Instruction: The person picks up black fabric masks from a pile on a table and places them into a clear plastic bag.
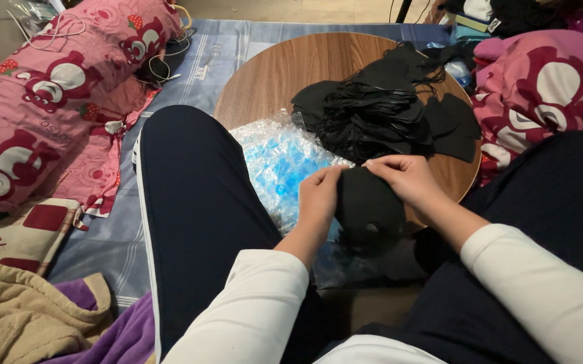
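With both my left hand [318, 195] and right hand [406, 178] pinching one black mask [369, 205], I judge its thin loop could slip loose, or my wrist nudge the pile of masks [379, 108] off the round table [271, 74]

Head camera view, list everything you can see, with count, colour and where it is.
Table: one, round, wood-brown, centre.
Mask pile: one heap, black, on the table's right half.
Held mask: one, black, between both hands.
Plastic bags: clear and blue bundle, at the table's near edge, partly under the hands.
Pillow: one, pink with bear print, left.
Cushion: one, cream and red, lower left.
Blankets: beige and purple, bottom left.
Bedding: pink printed, right.
Sheet: blue striped, under everything.
Legs: dark trousers, either side.
Left hand: pinching the held mask.
Right hand: pinching the held mask's top edge.
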